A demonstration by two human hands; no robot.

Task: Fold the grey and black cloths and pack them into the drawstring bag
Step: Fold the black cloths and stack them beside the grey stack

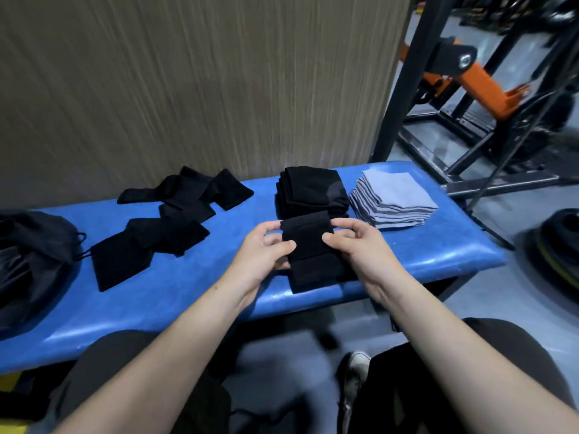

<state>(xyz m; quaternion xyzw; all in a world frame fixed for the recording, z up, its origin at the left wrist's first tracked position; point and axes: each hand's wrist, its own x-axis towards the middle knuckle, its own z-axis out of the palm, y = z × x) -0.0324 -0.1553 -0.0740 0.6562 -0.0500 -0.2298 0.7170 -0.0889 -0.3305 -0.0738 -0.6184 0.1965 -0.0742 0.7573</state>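
Black cloth (308, 245) partly folded, top flap doubled over, lower edge draped on blue counter (200, 277). Left hand (266, 249) and right hand (357, 245) pinch its side edges. Just beyond grip: folded black stack (310, 186); beyond right: grey stack (391, 195). Far left: drawstring bag (34, 245).

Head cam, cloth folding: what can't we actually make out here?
- Drawstring bag: cut off by the left edge of the head view; opening and contents unseen.
- Black stack: dark on dark, layers merge, count unreadable; near edge hidden by the held black cloth.
- Held cloth's sides: covered by the left hand and right hand.
- Floor under the bench: motion blurred.
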